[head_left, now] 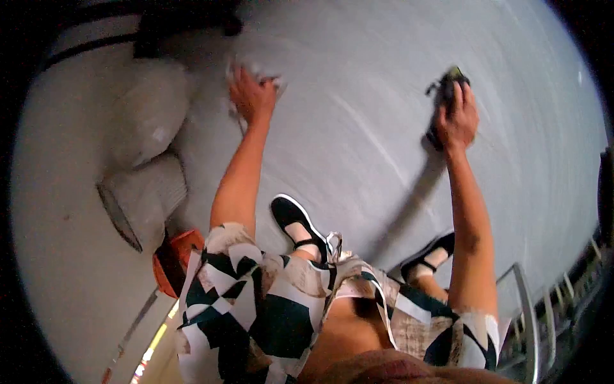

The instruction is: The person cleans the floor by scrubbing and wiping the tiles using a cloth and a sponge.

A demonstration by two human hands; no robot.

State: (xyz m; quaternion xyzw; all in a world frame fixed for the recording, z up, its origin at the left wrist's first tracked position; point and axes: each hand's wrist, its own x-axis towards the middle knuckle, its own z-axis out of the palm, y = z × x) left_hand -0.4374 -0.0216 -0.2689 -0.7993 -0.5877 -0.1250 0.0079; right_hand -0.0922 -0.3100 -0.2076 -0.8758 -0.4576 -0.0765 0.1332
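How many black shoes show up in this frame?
2. One shoe is between the arms, closer to the left forearm; the other shoe is beside the right forearm, which may hide its toe.

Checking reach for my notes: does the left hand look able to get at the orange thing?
Probably yes: the orange thing lies to the side of the left hand, nothing evident between, though the hand looks busy with a blurred pale item.

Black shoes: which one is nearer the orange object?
The left shoe. The right shoe sits farther over, on the side away from the orange object.
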